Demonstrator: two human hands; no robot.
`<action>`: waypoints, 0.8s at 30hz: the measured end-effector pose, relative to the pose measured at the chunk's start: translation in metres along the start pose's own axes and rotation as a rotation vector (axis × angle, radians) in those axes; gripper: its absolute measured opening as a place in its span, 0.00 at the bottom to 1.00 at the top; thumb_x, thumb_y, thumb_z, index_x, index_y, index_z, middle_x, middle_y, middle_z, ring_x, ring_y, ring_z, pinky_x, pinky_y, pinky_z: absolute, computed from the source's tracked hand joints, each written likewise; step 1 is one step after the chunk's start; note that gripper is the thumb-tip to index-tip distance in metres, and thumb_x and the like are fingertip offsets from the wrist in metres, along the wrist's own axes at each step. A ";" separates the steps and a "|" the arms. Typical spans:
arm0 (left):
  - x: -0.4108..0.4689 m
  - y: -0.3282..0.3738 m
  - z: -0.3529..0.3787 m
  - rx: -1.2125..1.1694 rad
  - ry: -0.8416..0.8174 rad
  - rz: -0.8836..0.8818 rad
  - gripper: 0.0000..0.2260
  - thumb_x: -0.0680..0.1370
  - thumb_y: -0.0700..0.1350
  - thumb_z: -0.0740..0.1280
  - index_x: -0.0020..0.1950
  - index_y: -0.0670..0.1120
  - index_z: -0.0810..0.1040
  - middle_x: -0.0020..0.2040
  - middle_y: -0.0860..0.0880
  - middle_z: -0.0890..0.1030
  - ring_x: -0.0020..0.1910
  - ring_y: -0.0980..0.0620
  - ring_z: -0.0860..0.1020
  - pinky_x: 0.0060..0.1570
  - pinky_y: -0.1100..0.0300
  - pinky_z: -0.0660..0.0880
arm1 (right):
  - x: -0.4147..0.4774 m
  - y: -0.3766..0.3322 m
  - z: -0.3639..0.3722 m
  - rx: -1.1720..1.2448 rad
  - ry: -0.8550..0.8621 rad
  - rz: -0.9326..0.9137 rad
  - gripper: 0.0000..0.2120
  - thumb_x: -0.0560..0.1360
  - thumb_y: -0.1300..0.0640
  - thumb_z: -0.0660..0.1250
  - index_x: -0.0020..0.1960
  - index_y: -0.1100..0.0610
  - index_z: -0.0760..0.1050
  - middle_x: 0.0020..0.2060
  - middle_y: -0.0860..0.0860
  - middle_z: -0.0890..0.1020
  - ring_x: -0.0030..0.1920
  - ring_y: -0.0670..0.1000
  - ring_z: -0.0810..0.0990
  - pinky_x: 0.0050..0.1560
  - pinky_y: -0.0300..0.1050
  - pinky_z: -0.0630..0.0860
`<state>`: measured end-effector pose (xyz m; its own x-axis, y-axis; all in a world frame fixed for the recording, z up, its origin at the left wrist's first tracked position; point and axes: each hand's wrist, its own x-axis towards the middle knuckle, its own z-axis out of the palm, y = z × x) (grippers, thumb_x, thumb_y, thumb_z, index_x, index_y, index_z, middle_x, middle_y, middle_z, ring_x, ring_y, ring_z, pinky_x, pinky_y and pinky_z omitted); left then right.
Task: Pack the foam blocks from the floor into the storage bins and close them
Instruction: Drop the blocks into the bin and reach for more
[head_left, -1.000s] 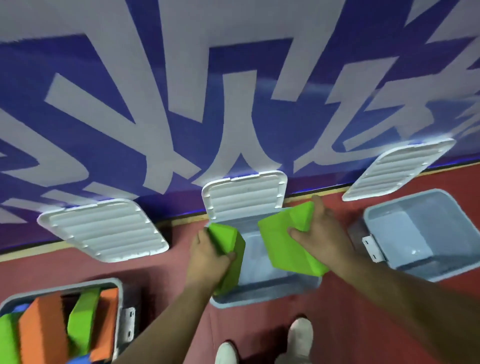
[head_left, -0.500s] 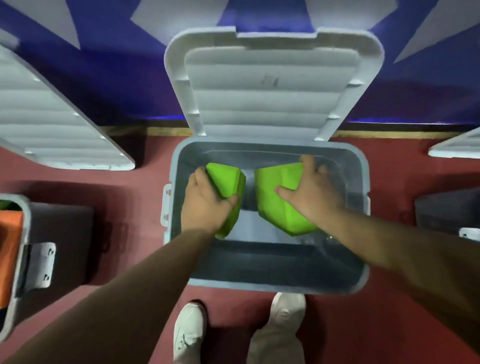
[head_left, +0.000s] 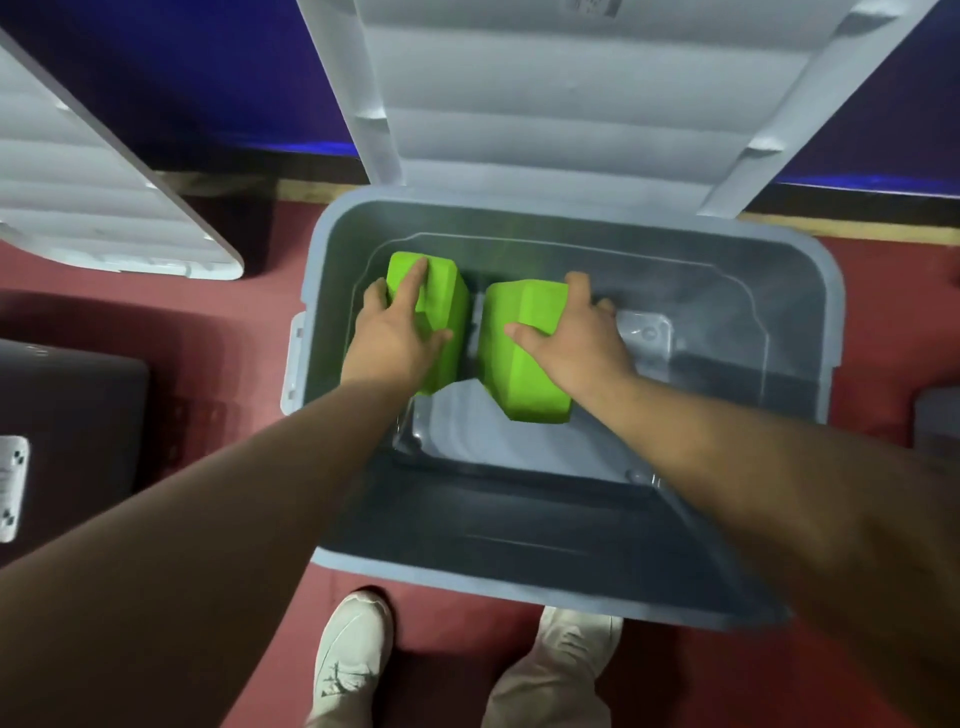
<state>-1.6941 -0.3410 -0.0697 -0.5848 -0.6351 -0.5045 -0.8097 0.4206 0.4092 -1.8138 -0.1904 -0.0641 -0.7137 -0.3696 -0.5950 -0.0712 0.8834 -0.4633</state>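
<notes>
A grey storage bin (head_left: 826, 317) stands open on the red floor right in front of me, its ribbed lid (head_left: 597, 104) leaning back against the blue wall. Deep inside it, at the left of the bottom, are two green foam blocks side by side. My left hand (head_left: 397, 332) grips the left green block (head_left: 447, 312), fingers over its top and thumb on its right face. My right hand (head_left: 574, 338) holds the right green block (head_left: 524, 374), with thumb across its top and fingers wrapped round its far right side.
The open lid of the neighbouring bin (head_left: 98, 208) slants at the upper left, and a dark bin side with a white latch (head_left: 10, 483) sits at the left edge. Another bin's corner (head_left: 940, 421) shows at the right edge. My white shoes (head_left: 353, 654) stand just before the bin.
Both hands have carried the green blocks from above the bin's rim down to its bottom. I have leaned in closer, so the bin now fills the view.
</notes>
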 end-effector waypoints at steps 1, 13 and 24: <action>0.002 0.001 -0.004 0.024 -0.046 -0.005 0.36 0.76 0.51 0.71 0.78 0.62 0.54 0.77 0.41 0.56 0.74 0.40 0.64 0.71 0.49 0.64 | -0.001 0.000 -0.002 0.007 -0.013 -0.002 0.41 0.71 0.40 0.72 0.75 0.53 0.55 0.65 0.62 0.67 0.62 0.64 0.74 0.58 0.52 0.72; -0.033 0.134 -0.192 0.061 0.093 0.076 0.20 0.75 0.54 0.65 0.62 0.42 0.76 0.59 0.41 0.79 0.58 0.40 0.77 0.58 0.49 0.74 | -0.078 -0.065 -0.199 -0.018 0.129 -0.007 0.28 0.76 0.44 0.66 0.67 0.62 0.66 0.62 0.64 0.71 0.62 0.64 0.73 0.58 0.52 0.71; -0.193 0.321 -0.455 -0.015 0.207 0.408 0.19 0.76 0.55 0.64 0.57 0.42 0.74 0.55 0.41 0.78 0.47 0.43 0.75 0.48 0.52 0.72 | -0.324 -0.203 -0.478 -0.038 0.425 -0.030 0.30 0.77 0.40 0.63 0.69 0.60 0.64 0.63 0.61 0.68 0.63 0.63 0.72 0.64 0.55 0.71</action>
<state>-1.8198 -0.3782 0.5054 -0.8331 -0.5356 -0.1380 -0.5131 0.6551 0.5546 -1.9014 -0.1120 0.5364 -0.9340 -0.2509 -0.2542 -0.1167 0.8870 -0.4468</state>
